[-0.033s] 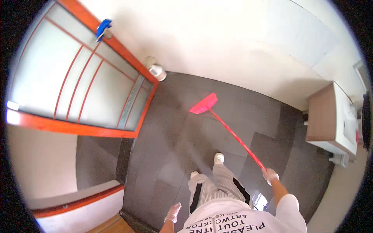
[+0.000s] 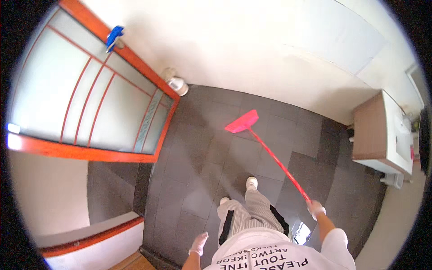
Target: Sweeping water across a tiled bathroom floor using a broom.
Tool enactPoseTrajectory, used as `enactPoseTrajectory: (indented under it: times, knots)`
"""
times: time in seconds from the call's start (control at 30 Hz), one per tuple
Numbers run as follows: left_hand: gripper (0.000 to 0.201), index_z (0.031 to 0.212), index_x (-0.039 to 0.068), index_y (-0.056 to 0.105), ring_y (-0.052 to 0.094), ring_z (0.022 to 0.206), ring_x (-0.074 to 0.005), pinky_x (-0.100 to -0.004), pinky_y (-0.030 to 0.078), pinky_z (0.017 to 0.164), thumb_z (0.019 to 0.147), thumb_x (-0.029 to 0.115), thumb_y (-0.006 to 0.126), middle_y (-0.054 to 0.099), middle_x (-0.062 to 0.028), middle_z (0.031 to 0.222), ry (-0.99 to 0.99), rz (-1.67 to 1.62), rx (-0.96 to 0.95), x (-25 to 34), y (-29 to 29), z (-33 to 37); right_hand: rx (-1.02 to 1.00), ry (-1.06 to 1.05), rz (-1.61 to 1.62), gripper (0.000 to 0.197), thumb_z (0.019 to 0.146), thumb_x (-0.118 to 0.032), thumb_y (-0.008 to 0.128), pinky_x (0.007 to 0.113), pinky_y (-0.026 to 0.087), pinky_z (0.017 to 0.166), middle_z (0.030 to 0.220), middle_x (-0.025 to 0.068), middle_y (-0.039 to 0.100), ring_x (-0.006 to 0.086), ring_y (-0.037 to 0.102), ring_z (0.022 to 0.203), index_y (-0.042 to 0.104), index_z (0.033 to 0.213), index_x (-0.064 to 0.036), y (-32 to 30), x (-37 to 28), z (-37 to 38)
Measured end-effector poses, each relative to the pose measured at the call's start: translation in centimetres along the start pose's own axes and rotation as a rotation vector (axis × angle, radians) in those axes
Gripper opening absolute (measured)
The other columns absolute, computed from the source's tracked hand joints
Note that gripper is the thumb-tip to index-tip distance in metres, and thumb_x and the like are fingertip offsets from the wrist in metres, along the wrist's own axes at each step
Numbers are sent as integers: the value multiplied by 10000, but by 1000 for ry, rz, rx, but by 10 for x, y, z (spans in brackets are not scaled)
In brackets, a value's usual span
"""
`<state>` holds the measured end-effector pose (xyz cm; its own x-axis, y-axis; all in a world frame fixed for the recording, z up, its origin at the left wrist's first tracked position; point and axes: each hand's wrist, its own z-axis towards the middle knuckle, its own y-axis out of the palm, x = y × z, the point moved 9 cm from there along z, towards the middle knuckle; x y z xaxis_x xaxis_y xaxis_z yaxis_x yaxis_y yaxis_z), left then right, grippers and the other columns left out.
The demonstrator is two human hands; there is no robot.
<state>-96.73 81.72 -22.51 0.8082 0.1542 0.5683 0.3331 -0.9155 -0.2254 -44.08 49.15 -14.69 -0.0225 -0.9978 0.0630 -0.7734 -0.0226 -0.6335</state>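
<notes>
Nothing has moved: right hand (image 2: 316,209) fingers stay closed on the red broom (image 2: 270,153), left hand (image 2: 198,244) loose and empty.

We stand on a floor (image 2: 211,148) of large dark grey tiles, glossy where daylight pools on it. A pale wall (image 2: 252,49) runs along its far side. An orange-framed door (image 2: 90,103) with frosted glass panels is at the left, and a white washbasin cabinet (image 2: 382,135) with a wooden side at the right.
</notes>
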Motion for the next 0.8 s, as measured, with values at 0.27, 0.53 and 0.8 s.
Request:
enactPoseTrajectory:
  times: [0.27,0.53,0.8]
  knots:
    - [398,1123,31,443,387,1078,-147,-254,291,901,813,281,428,448,-71,1152,260,195,75,187,-54,94,168,489,121,443,784,-392,407,341,407,446,558,114,549,232,552,501,571,798,20,44,289,-119]
    - [324,1102,55,459,434,1023,-178,-286,305,891,831,204,362,454,-88,1141,-83,-82,-77,212,-39,127,243,456,556,415,803,-295,428,323,338,327,420,68,451,166,457,342,499,555,29,6,253,-152]
    - [338,1038,18,480,479,967,-260,-321,360,843,790,228,389,475,-131,1096,239,766,-218,189,-89,198,175,15,59,345,770,-309,429,382,422,507,564,166,539,299,552,545,557,764,12,-40,18,-99]
